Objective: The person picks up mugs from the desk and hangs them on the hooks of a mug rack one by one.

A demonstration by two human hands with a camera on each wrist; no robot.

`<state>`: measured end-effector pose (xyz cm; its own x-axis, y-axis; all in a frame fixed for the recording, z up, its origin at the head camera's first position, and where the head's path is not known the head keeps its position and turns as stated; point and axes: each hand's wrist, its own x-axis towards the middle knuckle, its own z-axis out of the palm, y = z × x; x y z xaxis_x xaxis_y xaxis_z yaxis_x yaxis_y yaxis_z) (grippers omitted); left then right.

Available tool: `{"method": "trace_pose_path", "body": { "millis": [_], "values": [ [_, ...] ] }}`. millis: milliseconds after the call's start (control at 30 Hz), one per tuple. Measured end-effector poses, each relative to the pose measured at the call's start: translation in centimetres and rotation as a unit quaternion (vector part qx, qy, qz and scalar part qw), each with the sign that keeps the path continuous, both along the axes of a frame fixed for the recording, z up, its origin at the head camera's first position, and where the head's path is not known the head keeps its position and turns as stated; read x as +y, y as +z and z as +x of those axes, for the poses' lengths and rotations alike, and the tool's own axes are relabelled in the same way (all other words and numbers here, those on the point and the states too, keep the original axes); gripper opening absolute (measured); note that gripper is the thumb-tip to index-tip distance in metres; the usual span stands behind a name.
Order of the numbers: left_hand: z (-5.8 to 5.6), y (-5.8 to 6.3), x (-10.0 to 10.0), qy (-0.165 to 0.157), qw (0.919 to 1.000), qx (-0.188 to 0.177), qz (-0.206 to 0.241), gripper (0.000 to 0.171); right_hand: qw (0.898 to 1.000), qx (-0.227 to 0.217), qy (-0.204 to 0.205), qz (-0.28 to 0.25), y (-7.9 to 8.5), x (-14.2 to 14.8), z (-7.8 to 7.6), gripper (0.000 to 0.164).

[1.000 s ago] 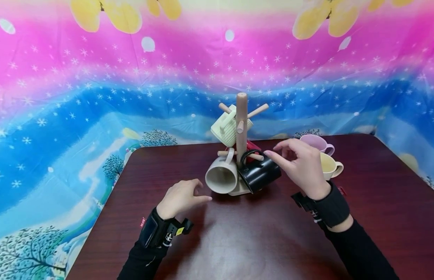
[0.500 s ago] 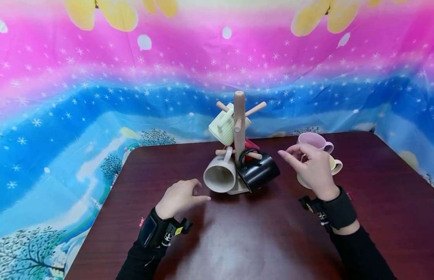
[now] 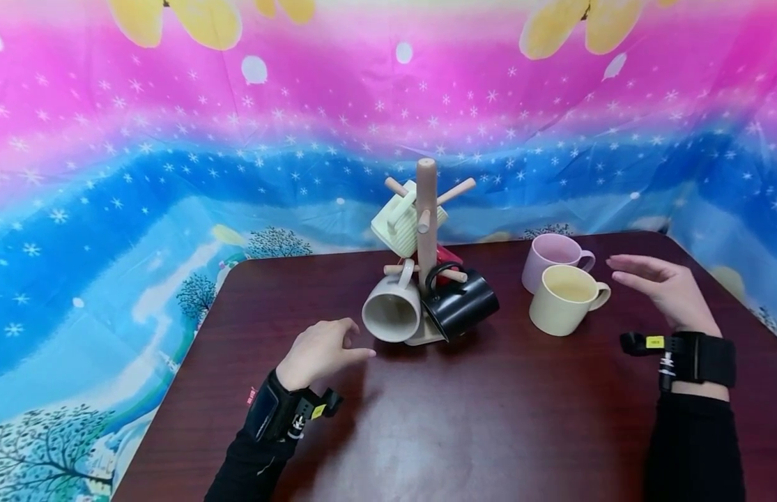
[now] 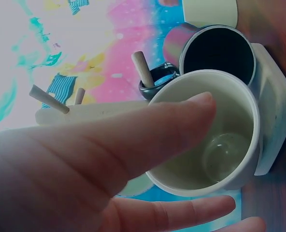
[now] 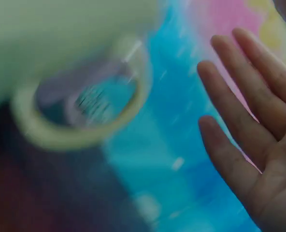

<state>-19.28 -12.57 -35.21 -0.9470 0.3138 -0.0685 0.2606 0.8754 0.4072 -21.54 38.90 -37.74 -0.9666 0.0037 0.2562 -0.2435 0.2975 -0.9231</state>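
On the right of the table, my right hand (image 3: 667,289) hovers just beyond the handle of a pale yellow mug (image 3: 564,303), fingers extended and holding nothing. A lilac mug (image 3: 545,261) stands upright behind the yellow one. My left hand (image 3: 322,352) is at the left of a wooden mug tree (image 3: 427,223), fingers relaxed, close to the mouth of a greyish-white mug (image 3: 391,310). That mug hangs by its handle on a low peg, and a black mug (image 3: 466,307) hangs beside it. In the left wrist view the thumb (image 4: 172,123) overlaps the greyish-white mug's opening.
Higher on the tree hangs a pale green ribbed mug (image 3: 397,226). A red mug (image 3: 449,256) shows partly behind the post. Two upper pegs (image 3: 457,189) carry nothing. The dark wooden table (image 3: 426,418) ends at a patterned cloth backdrop (image 3: 338,139).
My right hand has moved away from the black mug, to the right past the yellow mug, and its fingers have straightened. The left hand stays in place.
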Motion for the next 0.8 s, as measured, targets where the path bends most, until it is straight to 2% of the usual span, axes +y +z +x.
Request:
{"method": "trace_pose_path", "body": {
  "millis": [200, 367, 467, 633, 700, 800],
  "values": [
    [0.0, -0.1, 0.0, -0.009, 1.0000, -0.004, 0.001, 0.044, 0.994, -0.074, 0.050, -0.061, -4.1, 2.2, -1.2, 0.046],
    [0.1, -0.1, 0.1, -0.012, 0.9999, -0.001, 0.005, 0.042, 0.988, -0.119, 0.068, -0.076, -5.2, 2.5, -1.6, 0.034],
    [0.0, -0.1, 0.2, -0.014, 0.9999, -0.002, 0.005, 0.041, 0.991, -0.112, 0.056, -0.044, -5.3, 2.5, -1.6, 0.025],
    [0.0, -0.1, 0.2, -0.017, 0.9998, -0.004, 0.006, 0.039, 0.995, -0.085, 0.014, 0.047, -5.5, 2.3, -1.6, 0.021],
    [0.1, -0.1, 0.1, -0.019, 0.9998, -0.003, 0.008, 0.037, 0.996, -0.074, 0.020, 0.035, -5.7, 2.3, -1.7, 0.019],
    [0.1, -0.1, 0.1, -0.023, 0.9997, -0.001, 0.011, 0.034, 0.996, -0.060, 0.054, -0.034, -5.9, 2.2, -1.7, 0.019]
  ]
}}
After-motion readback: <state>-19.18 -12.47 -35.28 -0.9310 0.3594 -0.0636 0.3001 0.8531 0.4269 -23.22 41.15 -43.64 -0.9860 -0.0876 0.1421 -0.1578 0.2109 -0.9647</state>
